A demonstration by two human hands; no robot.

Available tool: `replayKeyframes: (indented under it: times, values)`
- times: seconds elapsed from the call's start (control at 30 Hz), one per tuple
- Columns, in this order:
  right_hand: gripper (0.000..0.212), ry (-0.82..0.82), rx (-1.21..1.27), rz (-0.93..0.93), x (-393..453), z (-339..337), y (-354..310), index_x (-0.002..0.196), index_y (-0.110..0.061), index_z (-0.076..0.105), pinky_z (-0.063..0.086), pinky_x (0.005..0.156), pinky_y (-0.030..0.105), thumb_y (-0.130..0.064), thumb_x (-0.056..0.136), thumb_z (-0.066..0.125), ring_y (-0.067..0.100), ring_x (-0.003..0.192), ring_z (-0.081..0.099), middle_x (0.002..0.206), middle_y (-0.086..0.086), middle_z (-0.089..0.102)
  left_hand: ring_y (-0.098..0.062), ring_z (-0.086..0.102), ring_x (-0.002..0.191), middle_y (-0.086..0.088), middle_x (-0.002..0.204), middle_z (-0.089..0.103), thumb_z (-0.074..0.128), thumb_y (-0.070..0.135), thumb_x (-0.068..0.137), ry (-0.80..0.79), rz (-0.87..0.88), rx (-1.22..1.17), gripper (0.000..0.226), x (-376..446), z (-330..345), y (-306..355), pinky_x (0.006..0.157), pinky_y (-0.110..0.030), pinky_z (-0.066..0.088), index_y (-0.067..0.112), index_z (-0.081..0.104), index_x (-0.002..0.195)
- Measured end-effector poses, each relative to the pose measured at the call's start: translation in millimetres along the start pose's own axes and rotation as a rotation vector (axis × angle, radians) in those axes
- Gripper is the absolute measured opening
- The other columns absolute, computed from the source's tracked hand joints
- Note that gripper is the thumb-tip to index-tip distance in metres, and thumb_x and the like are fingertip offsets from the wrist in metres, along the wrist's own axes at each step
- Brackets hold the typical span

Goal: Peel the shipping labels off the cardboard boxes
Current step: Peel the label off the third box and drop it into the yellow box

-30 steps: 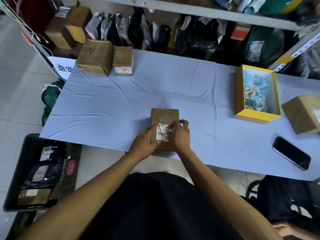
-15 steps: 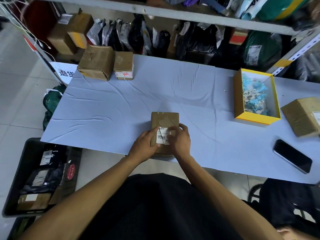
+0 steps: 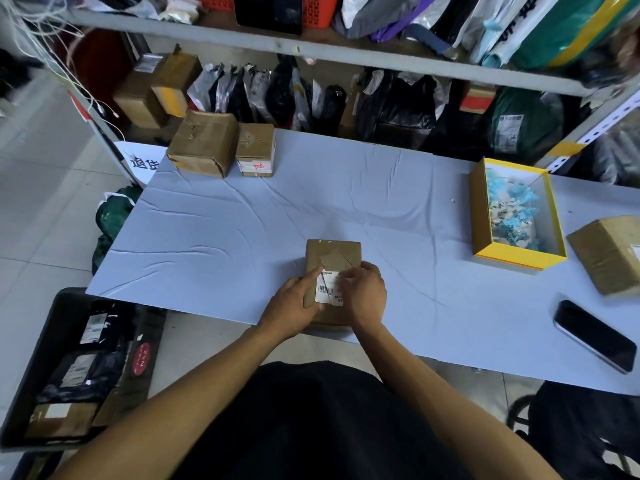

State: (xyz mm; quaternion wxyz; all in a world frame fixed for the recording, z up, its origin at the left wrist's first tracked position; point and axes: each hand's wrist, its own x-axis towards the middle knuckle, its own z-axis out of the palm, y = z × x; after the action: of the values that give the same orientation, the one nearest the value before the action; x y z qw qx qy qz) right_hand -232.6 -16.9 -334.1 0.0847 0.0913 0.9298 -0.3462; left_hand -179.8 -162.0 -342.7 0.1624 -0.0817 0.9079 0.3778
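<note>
A small brown cardboard box [image 3: 333, 255] lies at the near edge of the table, in front of me. A white shipping label [image 3: 328, 289] with a barcode sticks to its near half. My left hand [image 3: 294, 306] grips the box's left side, thumb near the label's top left corner. My right hand [image 3: 363, 294] covers the label's right part, fingertips pinching at its upper edge. Torn paper patches show on the box's far half. Two more cardboard boxes [image 3: 204, 143] [image 3: 255, 150] stand at the far left, and another box [image 3: 611, 254] sits at the right edge.
An open yellow box [image 3: 479, 216] holding blue and white scraps sits to the right. A black phone [image 3: 594, 336] lies near the right front edge. A black bin [image 3: 45, 344] of parcels stands on the floor at left. Shelves of parcels rise behind the table.
Both hands stay on the box and label. My right fingers have shifted slightly along the label's upper edge; the box has hardly moved.
</note>
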Motion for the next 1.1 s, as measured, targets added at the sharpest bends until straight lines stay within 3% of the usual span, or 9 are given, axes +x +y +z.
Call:
replayKeyframes:
  times: [0.1,0.3,0.47,0.67,0.83,0.93,1.03,1.1]
  values:
    - [0.019,0.025,-0.097,0.005,4,1,-7,0.094,-0.013,0.072,0.051,0.081,0.036,-0.017,0.088,0.054,0.026,0.11,0.056,0.13,0.002,0.053,-0.024,0.05,0.125,-0.002,0.144,0.043,0.063,0.037,0.091,-0.006,-0.009,-0.026,0.073,1,-1,0,0.101,-0.039,0.05,0.045,0.022,0.151]
    - [0.036,-0.029,-0.463,-0.262,3,4,-5,0.125,-0.003,0.052,0.044,0.09,0.041,-0.004,0.09,0.044,0.034,0.122,0.041,0.141,0.008,0.042,-0.023,0.049,0.126,-0.003,0.144,0.043,0.059,0.038,0.092,-0.009,0.015,-0.008,0.07,1,-1,-2,0.102,-0.035,0.047,0.045,0.021,0.151]
    - [0.036,-0.082,-0.512,-0.283,5,2,-11,0.126,0.004,0.045,0.044,0.089,0.041,-0.003,0.09,0.042,0.036,0.121,0.035,0.142,0.014,0.032,-0.025,0.05,0.126,-0.004,0.144,0.044,0.058,0.042,0.092,-0.014,0.019,0.016,0.071,1,-3,2,0.101,-0.035,0.047,0.045,0.019,0.151]
    - [0.041,-0.173,-0.357,-0.244,8,-5,-7,0.124,0.009,0.042,0.044,0.093,0.048,0.0,0.085,0.039,0.042,0.119,0.033,0.147,0.018,0.022,-0.025,0.051,0.125,-0.005,0.141,0.047,0.061,0.039,0.091,-0.006,0.022,0.028,0.073,0,-2,2,0.101,-0.037,0.048,0.044,0.021,0.152]
    - [0.018,-0.038,0.08,-0.129,8,-7,5,0.106,-0.004,0.055,0.043,0.091,0.035,-0.015,0.092,0.053,0.032,0.114,0.053,0.135,0.013,0.043,-0.024,0.05,0.125,-0.004,0.143,0.045,0.061,0.036,0.092,-0.002,0.022,0.039,0.074,0,0,1,0.1,-0.034,0.047,0.041,0.02,0.152]
    - [0.015,-0.109,0.076,-0.103,4,-4,11,0.096,-0.018,0.059,0.045,0.082,0.03,-0.025,0.084,0.065,0.026,0.116,0.053,0.142,0.004,0.039,-0.023,0.048,0.128,-0.003,0.146,0.042,0.06,0.034,0.093,0.003,0.028,0.051,0.074,1,2,-1,0.099,-0.032,0.046,0.042,0.016,0.152]
    - [0.004,-0.093,0.101,-0.07,8,-2,8,0.085,-0.017,0.061,0.043,0.08,0.029,-0.02,0.086,0.063,0.028,0.116,0.053,0.14,0.005,0.042,-0.023,0.048,0.129,-0.003,0.147,0.041,0.06,0.033,0.094,0.006,0.028,0.043,0.074,2,1,0,0.1,-0.031,0.046,0.042,0.016,0.153]
    - [0.011,-0.093,0.112,-0.05,10,-2,6,0.078,-0.015,0.059,0.041,0.081,0.027,-0.019,0.088,0.062,0.027,0.114,0.053,0.139,0.007,0.043,-0.022,0.048,0.127,-0.003,0.146,0.042,0.061,0.031,0.093,0.01,0.029,0.026,0.075,1,0,1,0.099,-0.03,0.046,0.043,0.017,0.152]
